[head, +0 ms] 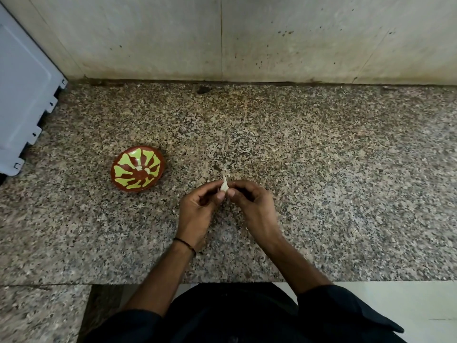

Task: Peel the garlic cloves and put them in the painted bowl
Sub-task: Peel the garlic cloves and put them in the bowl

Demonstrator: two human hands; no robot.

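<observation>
The garlic clove (224,186) was held just above the counter, a little right of the middle of the scene, with its pale, papery tip pointing away toward the wall. Both hands had it. The left hand (197,209) had its fingers curled in, thumb and forefinger nipping the clove's left side. The right hand (252,206) was curled the same way, its thumb and fingertips pinching the right side, so that the two thumbs nearly met under the clove. How much skin was on the clove could not be told at that size.

The painted bowl (128,169) sat upright on the counter to the left of the hands, well apart from them and slightly farther back. It was reddish brown with yellow-green petal shapes fanning out from its centre. The pale patches near its middle may have been glare or paint.

A dark thread band (184,242) circled the left wrist, and black sleeves (333,308) covered both forearms near the elbows. The speckled granite countertop (321,194) ran across the whole scene, ending at a stained, pale tiled wall (296,45) on the far side. A white appliance (22,95) stood at the far left edge.
</observation>
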